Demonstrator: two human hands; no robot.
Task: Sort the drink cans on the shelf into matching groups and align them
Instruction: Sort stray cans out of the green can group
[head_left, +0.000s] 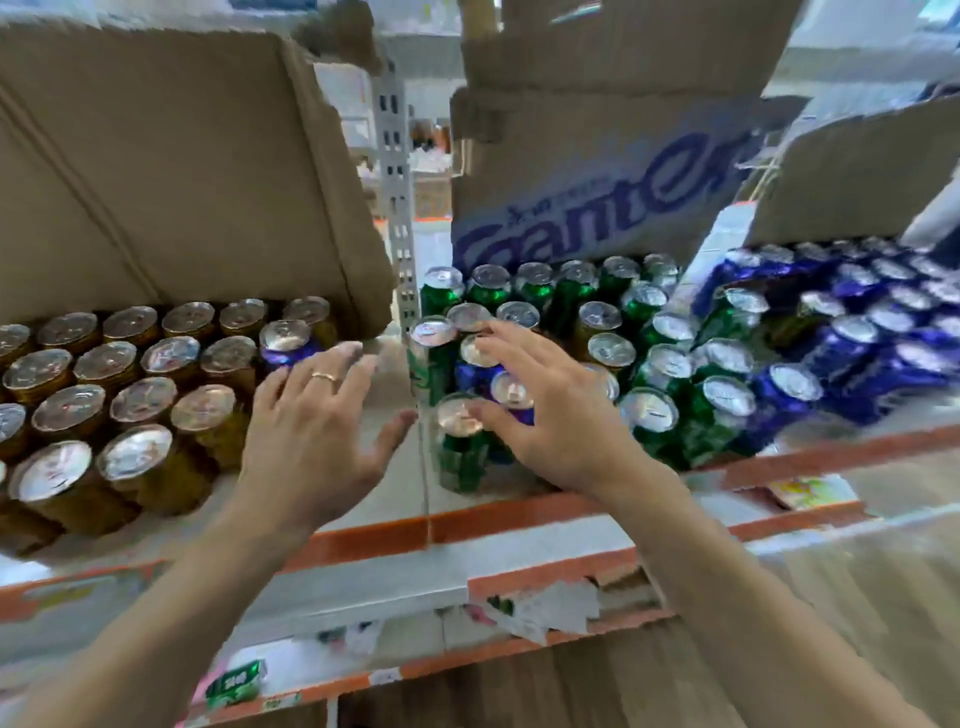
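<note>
Gold glints from a ring (324, 376) on one finger of the left hand (311, 431), whose fingers are spread wide and grip nothing; the palm faces down over the bare shelf (384, 499) in the gap between two groups of cans. Its fingertips reach toward a lone blue can (284, 344) that stands at the right edge of the gold cans (104, 395), touching or nearly touching it; which, I cannot tell.

Across the gap, the right hand (558, 415) is also open, fingers splayed and slightly curled over a small mixed cluster. Its thumb lies against the silver top of a green can (460, 441) standing at the front, upright and a little apart from the rest. Under the fingers sit two blue cans (511, 395) with their lids partly covered, and a taller green can (431, 358) stands just behind and to the left.

Further right, more green cans (670, 395) crowd together in loose rows, some tilted, and beyond them a block of blue cans (857, 343) fills the right end of the shelf. The gold cans on the left stand in fairly even rows.

Behind the cans rise cardboard boxes: a plain brown one (171, 171) over the gold group and one with blue lettering (597, 171) over the green group. An orange strip (519, 514) runs along the shelf's front edge.
</note>
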